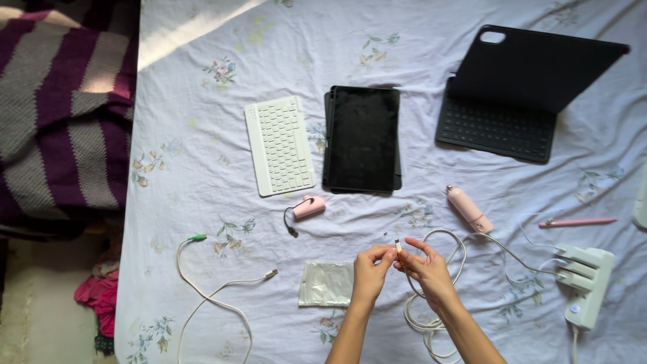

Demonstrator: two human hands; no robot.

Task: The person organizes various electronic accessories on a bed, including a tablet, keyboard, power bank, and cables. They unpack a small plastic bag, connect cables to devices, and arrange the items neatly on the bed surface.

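My left hand (371, 271) and my right hand (424, 268) meet over the bed, both pinching the plug end of a white cable (398, 247). The cable's loops (431, 317) lie on the sheet under my right wrist and run toward a white power strip (588, 286). Straight ahead lies a black tablet (362, 138), with a small white keyboard (279, 145) to its left. A clear plastic bag (326, 284) sits just left of my left hand.
A black tablet case with keyboard (512, 101) stands open at the far right. A pink adapter (309, 207), a pink cylindrical device (469, 209), a pink stylus (577, 222) and a second white cable (209, 293) lie on the floral sheet (189, 175). A striped blanket (60, 114) lies left.
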